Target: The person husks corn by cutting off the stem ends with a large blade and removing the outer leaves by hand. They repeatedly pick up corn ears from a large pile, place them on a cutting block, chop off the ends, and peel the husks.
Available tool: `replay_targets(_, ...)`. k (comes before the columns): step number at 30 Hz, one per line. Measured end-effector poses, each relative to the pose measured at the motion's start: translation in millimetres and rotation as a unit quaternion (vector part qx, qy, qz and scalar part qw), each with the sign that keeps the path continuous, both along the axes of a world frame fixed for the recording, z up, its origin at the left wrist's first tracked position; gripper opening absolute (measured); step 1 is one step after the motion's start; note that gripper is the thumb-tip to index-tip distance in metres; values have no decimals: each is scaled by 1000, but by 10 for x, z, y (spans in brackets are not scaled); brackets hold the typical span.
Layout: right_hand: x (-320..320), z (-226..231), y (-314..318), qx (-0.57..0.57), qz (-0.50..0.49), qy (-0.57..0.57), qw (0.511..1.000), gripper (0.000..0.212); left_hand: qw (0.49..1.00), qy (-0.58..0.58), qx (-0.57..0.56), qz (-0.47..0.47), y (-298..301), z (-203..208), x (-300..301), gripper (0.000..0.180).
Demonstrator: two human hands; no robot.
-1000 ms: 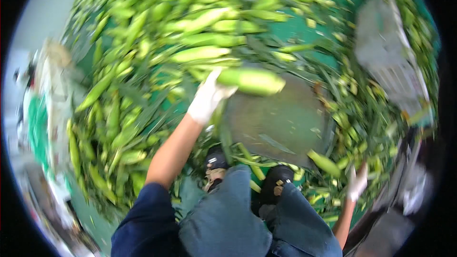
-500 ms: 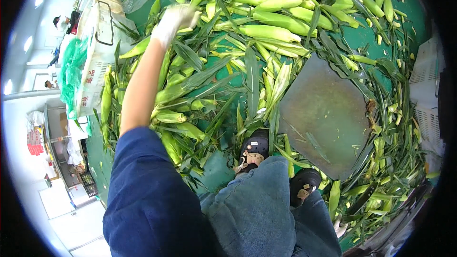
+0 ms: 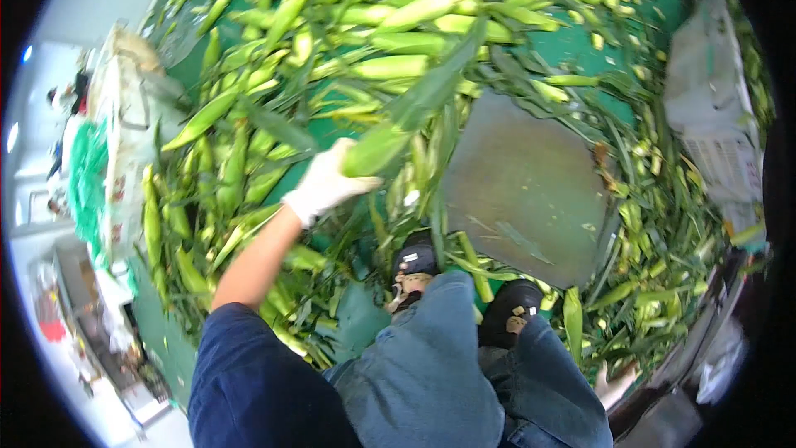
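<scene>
My left hand [image 3: 333, 182], in a white glove, is closed round the lower end of a green corn ear [image 3: 375, 151] still in its husk. A long dark leaf trails from the ear toward the far side. Below the hand lie loose leaves and more husked ears, and beyond it spreads a large heap of corn [image 3: 390, 66]. My right hand [image 3: 613, 385], pale at the lower right edge beside my leg, looks curled next to a small brown thing; its grip is partly hidden.
A dark grey board [image 3: 531, 191] lies on the green floor [image 3: 170, 340] before my shoes [image 3: 507, 313]. Stripped husks and leaves [image 3: 647, 282] pile up on its right, by a white crate [image 3: 717, 166]. At the left stands a white bin [image 3: 133, 124] with green netting [image 3: 87, 182].
My left hand has come back from the far heap toward me, carrying the corn ear. The view has shifted. A dark, blade-like strip beside my right hand no longer shows clearly.
</scene>
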State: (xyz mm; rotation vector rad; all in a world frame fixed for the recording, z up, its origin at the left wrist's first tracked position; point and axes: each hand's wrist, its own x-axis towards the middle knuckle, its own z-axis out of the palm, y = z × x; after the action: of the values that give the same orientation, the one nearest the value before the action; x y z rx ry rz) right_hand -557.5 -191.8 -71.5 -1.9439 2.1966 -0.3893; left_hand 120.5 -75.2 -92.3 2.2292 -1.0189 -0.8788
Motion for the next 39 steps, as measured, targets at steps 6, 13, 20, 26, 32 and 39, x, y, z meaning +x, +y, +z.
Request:
replay_targets(6, 1247, 396, -516, 3, 235, 163, 958, 29, 939, -289, -1, -186, -1392, -530, -1150, 73)
replay_targets(13, 1679, 115, -962, 134, 172, -135, 967, 27, 911, -277, -10, -304, -1493, -690, -1608, 63)
replay_targets(20, 2685, 567, -1275, -29, 130, -524, 841, 25, 907, -247, 33, -341, -1735, -710, -1696, 53)
replay_targets(26, 2486, -1000, -781, 203, 187, -195, 941, 43, 896, -251, 9, -367, -1831, -678, -1766, 47)
replay_targets(32, 2266, -731, -548, 222, 88, -190, 952, 48, 943, -82, 31, -322, -1726, -489, -1819, 58)
replay_targets(39, 2727, -108, -952, -1, 91, -301, 949, 29, 930, -128, 126, -321, -1713, -684, -1968, 58)
